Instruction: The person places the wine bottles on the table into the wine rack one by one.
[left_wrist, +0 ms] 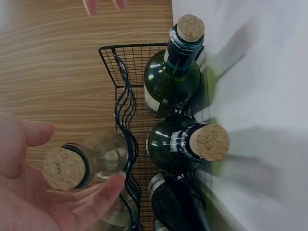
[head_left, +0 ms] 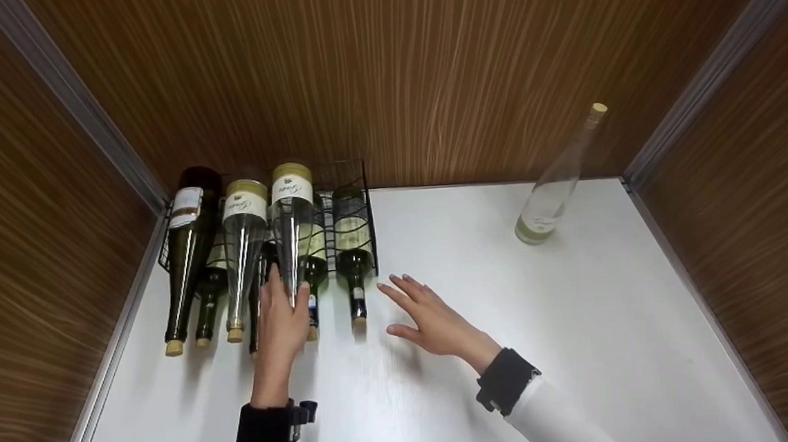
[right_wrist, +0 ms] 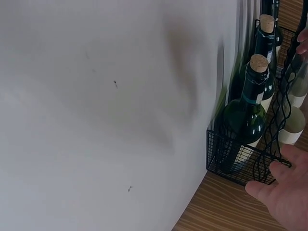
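Observation:
At the left, a black wire wine rack (head_left: pixel 372 240) holds two layers of corked bottles lying with their necks toward me. My left hand (head_left: pixel 285 322) is at the neck of the right-hand clear bottle (head_left: pixel 293 214) in the top layer. Its fingers are extended on either side of the neck; the cork (left_wrist: pixel 64 168) sits close to the palm in the left wrist view. My right hand (head_left: pixel 439 322) hovers right of the rack with spread fingers and nothing in it. The nearest bottle to it is a green bottle (head_left: pixel 354 262) in the lower layer.
Another clear corked bottle (head_left: pixel 552 196) stands upright at the right on the white table (head_left: pixel 582 326). A dark bottle (head_left: pixel 192 256) and a second clear bottle (head_left: pixel 243 238) lie on the rack's top layer. Wood-grain panels (head_left: pixel 411 74) enclose the back and sides.

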Available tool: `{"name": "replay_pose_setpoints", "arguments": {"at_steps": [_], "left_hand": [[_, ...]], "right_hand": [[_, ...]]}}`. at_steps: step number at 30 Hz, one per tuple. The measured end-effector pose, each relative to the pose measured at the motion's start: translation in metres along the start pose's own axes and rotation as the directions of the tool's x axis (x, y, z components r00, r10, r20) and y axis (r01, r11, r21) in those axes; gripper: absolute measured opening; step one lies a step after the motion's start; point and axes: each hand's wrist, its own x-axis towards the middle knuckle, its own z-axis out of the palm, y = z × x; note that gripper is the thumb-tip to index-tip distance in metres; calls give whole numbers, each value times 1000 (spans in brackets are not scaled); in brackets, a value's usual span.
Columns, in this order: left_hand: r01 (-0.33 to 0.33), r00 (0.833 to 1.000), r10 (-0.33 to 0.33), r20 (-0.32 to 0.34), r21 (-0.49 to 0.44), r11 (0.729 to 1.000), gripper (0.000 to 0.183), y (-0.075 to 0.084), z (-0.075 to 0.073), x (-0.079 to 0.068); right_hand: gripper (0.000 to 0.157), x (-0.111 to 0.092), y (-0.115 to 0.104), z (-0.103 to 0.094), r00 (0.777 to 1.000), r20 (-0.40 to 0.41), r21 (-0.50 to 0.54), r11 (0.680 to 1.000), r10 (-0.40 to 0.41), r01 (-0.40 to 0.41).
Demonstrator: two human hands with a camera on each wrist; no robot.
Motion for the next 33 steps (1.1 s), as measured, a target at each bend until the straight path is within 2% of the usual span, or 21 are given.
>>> {"name": "replay_pose_setpoints", "arguments": {"at_steps": [2, 6, 9, 13, 17, 22, 28, 30, 33], "left_hand": [[-27, 1000, 27, -16, 36, 999, 74, 4, 0, -2], [-116, 989, 124, -76, 99, 988, 74, 11, 4, -7], [-189, 971, 207, -120, 149, 971, 74, 16, 10, -11], [-274, 945, 301, -128, 192, 942, 75, 24, 21, -15], [-324, 931, 350, -106, 209, 923, 74, 30, 32, -19], [-355, 927, 373, -47, 221, 909, 74, 35, 47, -24], [-426, 901, 434, 14, 221, 877, 73, 38, 65, -24], [-436, 898, 439, 39, 210, 875, 72, 39, 69, -25], [-427, 904, 418, 88, 180, 886, 72, 40, 75, -25]], "right_hand": [[70, -1, 2, -1, 1000, -4, 7, 1000, 7, -7], [70, -3, 6, -4, 1000, -16, 11, 1000, 23, -23], [70, -5, 10, -6, 999, -33, 6, 1000, 31, -31], [70, -9, 17, -10, 998, -48, 11, 999, 49, -49], [71, -13, 24, -13, 995, -53, 26, 996, 81, -79], [71, -19, 35, -17, 989, -71, 61, 991, 127, -123], [72, -28, 51, -24, 976, -85, 104, 976, 200, -191], [73, -31, 56, -26, 969, -92, 121, 969, 227, -215], [73, -35, 62, -30, 959, -108, 148, 958, 261, -245]]}}
